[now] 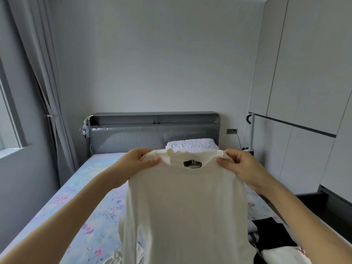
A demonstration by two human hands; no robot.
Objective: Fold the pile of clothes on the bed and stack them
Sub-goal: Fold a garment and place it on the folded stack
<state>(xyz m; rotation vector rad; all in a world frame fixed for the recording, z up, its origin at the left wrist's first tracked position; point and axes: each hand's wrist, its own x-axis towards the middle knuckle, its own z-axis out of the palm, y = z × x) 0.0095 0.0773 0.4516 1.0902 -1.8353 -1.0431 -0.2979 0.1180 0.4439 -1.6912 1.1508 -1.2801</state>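
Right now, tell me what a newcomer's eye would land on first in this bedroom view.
First, the cream T-shirt held up at centre, hanging down over the bed, pinched at its shoulders by the left hand and the right hand. Next, the floral bedsheet spreading below and to the left. Then the dark and white clothes heaped at lower right.

Grey walls (152, 54) — tall wardrobe (304, 73).

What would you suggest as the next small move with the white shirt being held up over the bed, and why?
Probably lower the white shirt flat onto the floral bedsheet: the left hand and right hand pinch its shoulders and it hangs unfolded in the air.
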